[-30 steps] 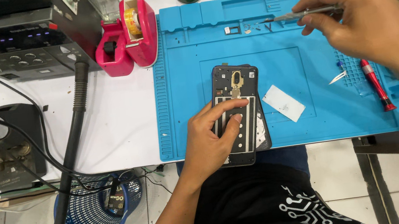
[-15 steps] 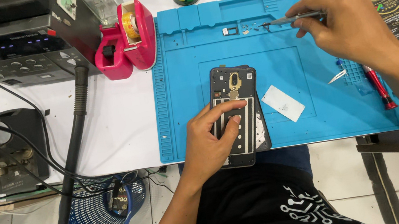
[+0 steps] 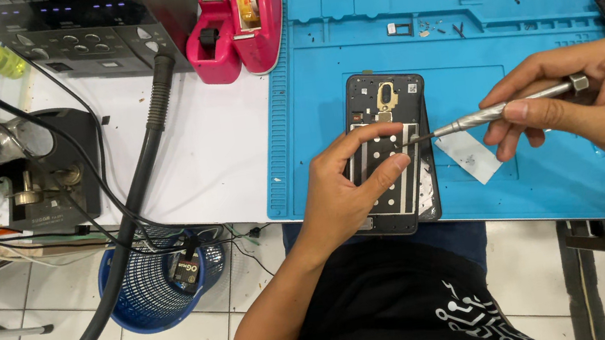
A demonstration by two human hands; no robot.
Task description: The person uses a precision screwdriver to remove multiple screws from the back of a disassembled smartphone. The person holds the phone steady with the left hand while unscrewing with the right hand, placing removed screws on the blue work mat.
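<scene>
**Driver tip at the opened phone: slip risk**

We see the opened phone [image 3: 390,151] lying on the blue mat [image 3: 535,27] at the table's near edge, its lower end just over the mat's rim. The left hand [image 3: 345,191] presses down on it, fingers spread across the inner plate. The right hand [image 3: 601,104] pinches a slim metal screwdriver [image 3: 499,111], its tip touching the phone's right side.

Risks, as we judge them: the tip could skid off a small screw and scratch the board, since the driver comes in at a shallow angle. The phone sits close to the edge, so a hard push could shove it off. Loose screws [image 3: 431,27] in the mat's upper tray could scatter if bumped.

Against the earlier frames: the right hand was up at the tray; now it is down at the phone. The left hand has not shifted.
</scene>
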